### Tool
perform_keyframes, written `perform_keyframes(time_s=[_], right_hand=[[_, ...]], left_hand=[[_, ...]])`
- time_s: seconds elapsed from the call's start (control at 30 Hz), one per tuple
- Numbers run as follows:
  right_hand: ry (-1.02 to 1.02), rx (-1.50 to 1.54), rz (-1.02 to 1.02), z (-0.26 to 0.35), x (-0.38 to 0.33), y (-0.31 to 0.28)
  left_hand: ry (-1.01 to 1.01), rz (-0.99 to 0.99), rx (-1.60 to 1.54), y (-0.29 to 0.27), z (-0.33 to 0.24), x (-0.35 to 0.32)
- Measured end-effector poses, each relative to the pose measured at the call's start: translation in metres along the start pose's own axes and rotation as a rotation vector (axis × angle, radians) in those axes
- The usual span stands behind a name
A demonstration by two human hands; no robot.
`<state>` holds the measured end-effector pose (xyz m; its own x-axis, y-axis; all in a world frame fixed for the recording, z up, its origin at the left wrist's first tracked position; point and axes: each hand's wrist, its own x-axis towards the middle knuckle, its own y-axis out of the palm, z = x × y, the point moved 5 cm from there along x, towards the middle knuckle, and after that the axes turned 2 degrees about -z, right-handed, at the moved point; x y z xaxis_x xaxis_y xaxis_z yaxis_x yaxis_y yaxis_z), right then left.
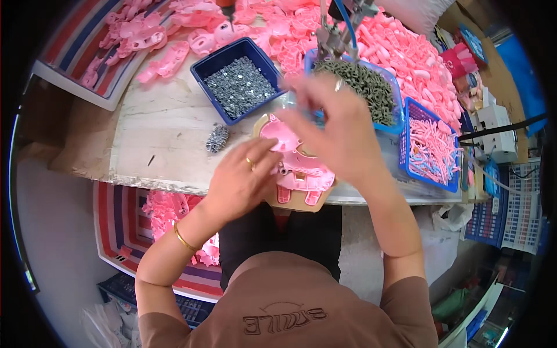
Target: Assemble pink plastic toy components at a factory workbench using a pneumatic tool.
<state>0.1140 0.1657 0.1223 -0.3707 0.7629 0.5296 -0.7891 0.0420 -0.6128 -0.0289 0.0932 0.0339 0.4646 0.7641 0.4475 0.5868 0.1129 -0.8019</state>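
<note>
A pink plastic shell (310, 174), hollow side up, lies in a tan shaped holder (293, 207) at the table's front edge. My left hand (241, 180), with a ring and a bracelet on that arm, is at the shell's left side, its bent fingers pressed together on the rim. Its thumb is hidden. Over the shell's far right part, my right hand (339, 124) is raised and smeared by motion; whether anything is in its fingers does not show. A dark blue bin (203, 72) of small metal screws stands beyond my left hand.
A spiky clump of screws (217, 138) sits left of the holder. Right of it are a bin of grey-green small parts (371, 87) and a blue basket (432, 177) of pink sticks. Pink parts (400, 55) heap behind. A screwdriver tip (231, 20) hangs overhead.
</note>
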Motion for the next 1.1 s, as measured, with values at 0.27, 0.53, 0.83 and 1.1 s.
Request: perform_keyframes(time_s=[0.27, 0.53, 0.83, 1.1], right_hand=[[-0.36, -0.071, -0.558, 0.04, 0.095, 0.021], [0.12, 0.46, -0.005, 0.034, 0.122, 0.029], [0.31, 0.625, 0.108, 0.005, 0.096, 0.034], [0.249, 0.532, 0.164, 0.004, 0.085, 0.028]], left_hand=[[-0.219, 0.053, 0.575, -0.028, 0.104, 0.053], [-0.325, 0.559, 0.65, 0.006, 0.136, 0.084], [-0.263, 0.428, 0.457, 0.01, 0.133, 0.087], [-0.176, 0.252, 0.461, 0.004, 0.13, 0.086]])
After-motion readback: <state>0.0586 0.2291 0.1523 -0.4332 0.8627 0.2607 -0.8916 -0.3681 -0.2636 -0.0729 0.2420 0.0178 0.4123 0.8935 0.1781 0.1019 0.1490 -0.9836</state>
